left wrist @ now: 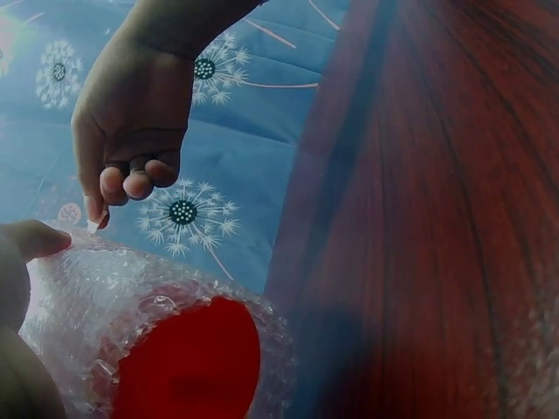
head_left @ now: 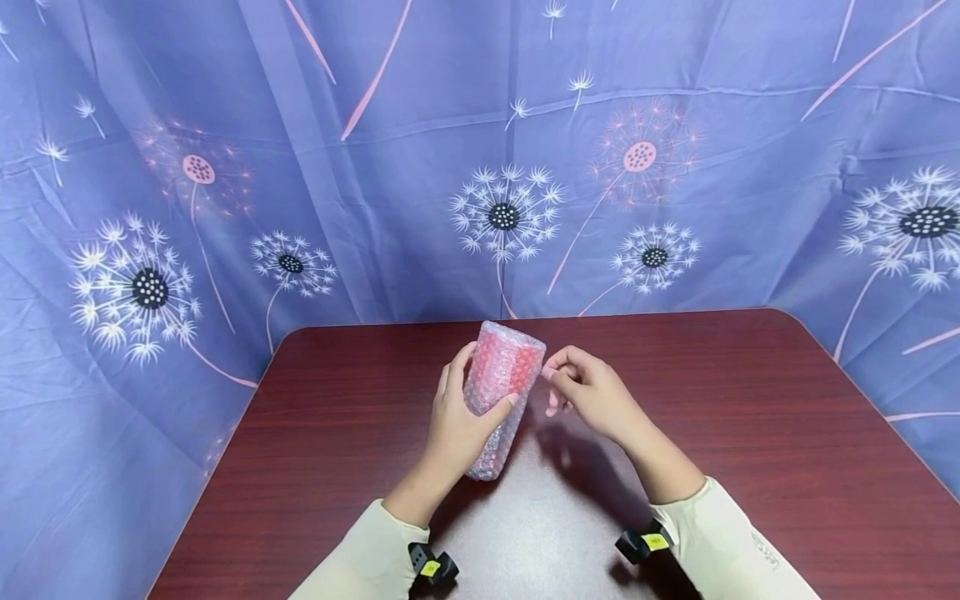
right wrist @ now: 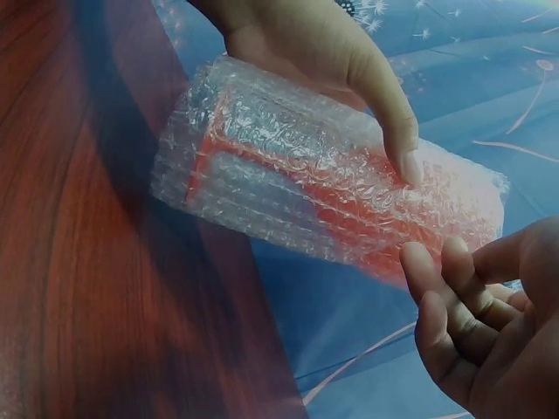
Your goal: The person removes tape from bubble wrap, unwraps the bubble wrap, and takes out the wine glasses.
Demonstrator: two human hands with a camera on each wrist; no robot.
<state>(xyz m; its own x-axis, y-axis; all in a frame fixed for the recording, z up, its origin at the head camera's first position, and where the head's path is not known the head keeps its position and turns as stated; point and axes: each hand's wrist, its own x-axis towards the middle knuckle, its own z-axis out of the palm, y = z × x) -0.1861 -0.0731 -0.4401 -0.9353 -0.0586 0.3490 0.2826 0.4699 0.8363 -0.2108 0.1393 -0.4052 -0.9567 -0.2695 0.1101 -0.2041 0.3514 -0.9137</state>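
A red and pale thing wrapped in bubble wrap (head_left: 491,379) tilts above the table, its upper end leaning away. My left hand (head_left: 465,425) grips the bundle from the left, thumb across its near face. In the right wrist view the wrapped bundle (right wrist: 288,183) shows red patches through clear bubbles. One red end (left wrist: 196,367) shows inside the wrap in the left wrist view. At the bundle's upper right edge, my right hand (head_left: 588,392) pinches a small whitish bit of what looks like tape (left wrist: 93,226) between thumb and index finger; its other fingers curl loosely.
A dark red wood-grain table (head_left: 750,417) spreads beneath both hands. Behind it hangs a blue cloth (head_left: 405,225) with dandelion prints, which meets the table's back edge. Black wrist cameras (head_left: 641,543) sit at both pale sleeves.
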